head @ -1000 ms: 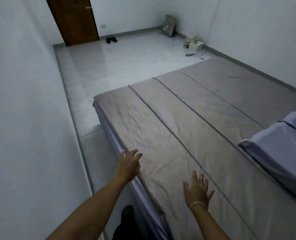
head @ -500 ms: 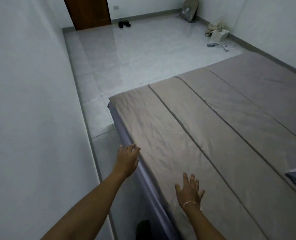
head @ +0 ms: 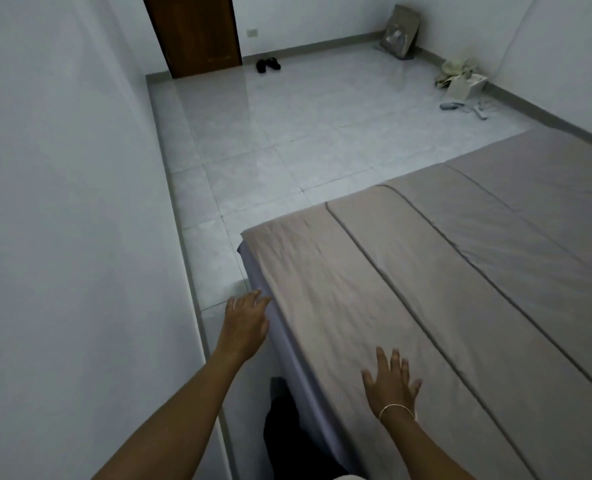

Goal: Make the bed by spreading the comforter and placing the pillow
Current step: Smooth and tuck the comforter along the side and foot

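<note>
A bare room with pale walls and a glossy tiled floor [head: 287,133]; a plain white wall [head: 62,202] fills the left side, and a brown wooden door [head: 197,32] stands at the far end with a pair of dark slippers [head: 268,65] on the floor just beside it; further right, a flat board [head: 400,36] leans in the far corner, and a white box [head: 466,86] with some small clutter sits near the right-hand wall. The grey-brown comforter [head: 443,289] lies spread flat over the bed, filling the lower right, its long stitched seams running diagonally; a lavender sheet [head: 287,344] shows along the bed's near side edge below it. The left hand [head: 246,323] reaches out at that side edge, fingers loosely open and slightly spread, fingertips at the border where comforter meets sheet, gripping nothing; whether it touches the fabric cannot be told. The right hand [head: 389,384] lies palm-down on top of the comforter near the same edge, fingers splayed and flat, holding nothing; a thin bracelet [head: 395,408] circles its wrist. The pillow is out of view.
</note>
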`<action>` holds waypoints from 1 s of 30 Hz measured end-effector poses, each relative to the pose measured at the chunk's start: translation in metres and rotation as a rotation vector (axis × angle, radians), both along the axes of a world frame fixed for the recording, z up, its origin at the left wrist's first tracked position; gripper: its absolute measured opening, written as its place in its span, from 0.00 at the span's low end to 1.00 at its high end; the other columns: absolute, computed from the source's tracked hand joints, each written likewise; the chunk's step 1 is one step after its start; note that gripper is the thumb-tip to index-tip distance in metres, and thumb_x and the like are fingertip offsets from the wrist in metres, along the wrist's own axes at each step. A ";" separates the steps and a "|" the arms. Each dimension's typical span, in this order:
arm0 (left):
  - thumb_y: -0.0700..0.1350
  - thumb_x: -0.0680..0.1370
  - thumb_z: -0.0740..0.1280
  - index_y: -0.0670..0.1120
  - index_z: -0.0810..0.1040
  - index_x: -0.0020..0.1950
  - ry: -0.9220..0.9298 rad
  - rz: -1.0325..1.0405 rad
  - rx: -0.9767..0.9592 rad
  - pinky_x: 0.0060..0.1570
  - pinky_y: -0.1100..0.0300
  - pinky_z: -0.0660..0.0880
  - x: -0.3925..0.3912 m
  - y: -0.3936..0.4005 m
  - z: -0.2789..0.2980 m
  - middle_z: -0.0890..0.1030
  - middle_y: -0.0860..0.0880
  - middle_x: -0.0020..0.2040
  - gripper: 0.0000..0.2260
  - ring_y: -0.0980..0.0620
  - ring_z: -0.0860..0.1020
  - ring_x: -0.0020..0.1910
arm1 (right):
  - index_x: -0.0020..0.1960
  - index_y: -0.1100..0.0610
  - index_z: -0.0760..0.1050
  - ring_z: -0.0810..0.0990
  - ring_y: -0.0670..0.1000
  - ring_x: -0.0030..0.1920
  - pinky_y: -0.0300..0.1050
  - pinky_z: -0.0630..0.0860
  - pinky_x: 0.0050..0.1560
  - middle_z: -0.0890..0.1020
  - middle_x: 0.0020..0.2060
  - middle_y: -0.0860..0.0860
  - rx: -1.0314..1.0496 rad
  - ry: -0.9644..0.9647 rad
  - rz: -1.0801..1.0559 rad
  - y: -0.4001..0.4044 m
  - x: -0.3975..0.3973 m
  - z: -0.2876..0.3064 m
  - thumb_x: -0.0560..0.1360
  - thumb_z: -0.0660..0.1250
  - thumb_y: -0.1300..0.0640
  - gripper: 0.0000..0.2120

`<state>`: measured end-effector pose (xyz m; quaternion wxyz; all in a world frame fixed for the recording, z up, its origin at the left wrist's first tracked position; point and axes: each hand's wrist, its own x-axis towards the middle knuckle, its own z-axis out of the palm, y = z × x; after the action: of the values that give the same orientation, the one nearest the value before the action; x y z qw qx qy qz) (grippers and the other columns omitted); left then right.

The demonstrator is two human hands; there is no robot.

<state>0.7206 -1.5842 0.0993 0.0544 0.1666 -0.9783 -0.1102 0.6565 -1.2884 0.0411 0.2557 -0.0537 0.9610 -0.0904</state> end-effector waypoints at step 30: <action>0.43 0.76 0.66 0.46 0.72 0.68 -0.188 -0.661 -0.020 0.69 0.40 0.60 -0.398 -0.346 -0.015 0.72 0.42 0.69 0.20 0.43 0.72 0.66 | 0.75 0.51 0.58 0.66 0.60 0.70 0.53 0.65 0.69 0.58 0.76 0.56 -0.133 -0.034 -0.809 -0.329 -0.231 0.002 0.78 0.60 0.49 0.27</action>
<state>0.3230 -1.9299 0.0839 -0.0730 -0.1506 -0.9811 -0.0967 0.4257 -1.6178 0.0429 0.2114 0.3139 0.8923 -0.2463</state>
